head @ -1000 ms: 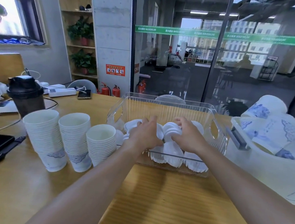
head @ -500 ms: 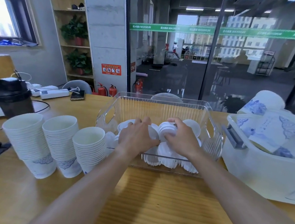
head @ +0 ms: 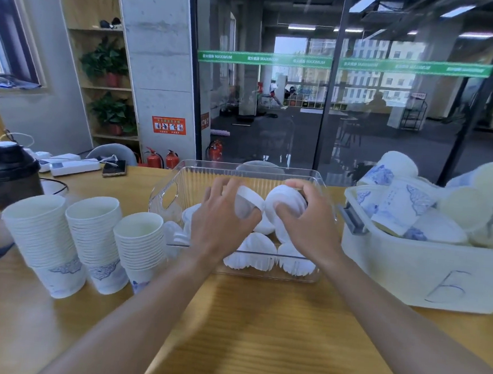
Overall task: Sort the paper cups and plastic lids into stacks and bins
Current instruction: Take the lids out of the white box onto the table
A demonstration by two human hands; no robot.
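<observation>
Lids sit in your two hands above the clear bin (head: 178, 181), mid-table. Your left hand (head: 221, 223) curls round a tilted lid (head: 245, 203), thumb on its underside. Your right hand (head: 307, 221) grips a short lid stack (head: 285, 203), edge touching the left lid. Below them, more lids (head: 259, 254) lie piled in the bin. Three cup stacks (head: 87, 239) stand left of the bin, the nearest stack just beside it. Right of the bin, a white tub (head: 409, 276) holds loose cups (head: 397, 204) and lids. Farther left: a dark shaker (head: 4, 173), and beyond it a phone (head: 114, 169).
</observation>
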